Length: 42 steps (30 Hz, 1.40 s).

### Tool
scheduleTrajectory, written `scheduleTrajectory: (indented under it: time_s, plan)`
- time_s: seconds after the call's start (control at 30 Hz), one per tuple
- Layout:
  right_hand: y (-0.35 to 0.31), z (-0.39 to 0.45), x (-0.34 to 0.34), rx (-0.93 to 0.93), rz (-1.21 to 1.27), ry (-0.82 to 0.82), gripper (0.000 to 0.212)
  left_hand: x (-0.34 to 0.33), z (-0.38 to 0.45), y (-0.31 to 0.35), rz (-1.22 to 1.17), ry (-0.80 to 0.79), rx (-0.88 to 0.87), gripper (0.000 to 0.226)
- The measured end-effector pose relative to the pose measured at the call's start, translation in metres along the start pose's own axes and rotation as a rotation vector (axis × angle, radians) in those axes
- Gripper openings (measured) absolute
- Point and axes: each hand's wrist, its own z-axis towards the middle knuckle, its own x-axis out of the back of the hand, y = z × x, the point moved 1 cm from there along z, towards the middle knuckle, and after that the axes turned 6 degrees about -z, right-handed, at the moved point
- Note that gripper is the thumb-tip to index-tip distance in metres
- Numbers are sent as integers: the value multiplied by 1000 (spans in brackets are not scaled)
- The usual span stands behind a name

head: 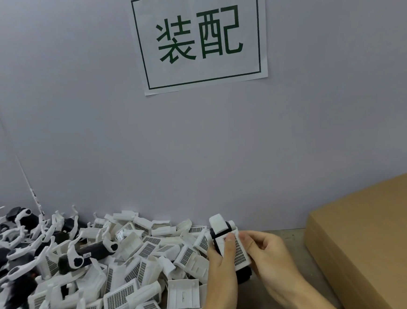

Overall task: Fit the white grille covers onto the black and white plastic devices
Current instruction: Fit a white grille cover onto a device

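Note:
Both my hands hold one black and white plastic device (221,228) upright above the table's front. A white grille cover (240,252) lies against its face. My left hand (220,272) grips the device from the left, thumb pressing on the cover. My right hand (270,254) grips the cover's right edge with curled fingers. The device's black lower end (243,274) shows below the cover. A heap of loose white grille covers (133,269) fills the table to the left, with more black and white devices (88,254) among them.
A flat brown cardboard box (374,236) lies on the right, close to my right hand. A grey wall with a paper sign (200,35) stands just behind the table. Bare grey table (294,239) shows between the hands and the box.

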Motion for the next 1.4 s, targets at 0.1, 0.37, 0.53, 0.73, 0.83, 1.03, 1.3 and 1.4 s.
scheduleTrajectory:
  time_s: [0.1,0.37,0.53,0.73,0.83,1.03,1.3,1.4]
  plan:
    - [3,-1,1,125,-255,113,14,2,-3,-2,73,-3,-52,27]
    - [-5,-9,-4,334,-544,256,14,2,-2,1,45,34,-70,19]
    - [0,-6,0,316,-697,320,9,3,-1,1,0,91,-69,13]
    - [3,-5,-4,105,-292,54,19,4,0,3,-43,119,-72,15]
    - [0,-6,-4,73,-208,-31,22,4,0,3,-53,114,-67,13]
    - [2,-3,-5,39,-303,79,21,3,1,1,75,117,-126,12]
    - [1,-4,-3,43,-221,-40,18,6,4,0,-70,112,7,18]
    - [2,-3,-2,73,-366,-25,22,7,4,-2,80,140,-34,15]
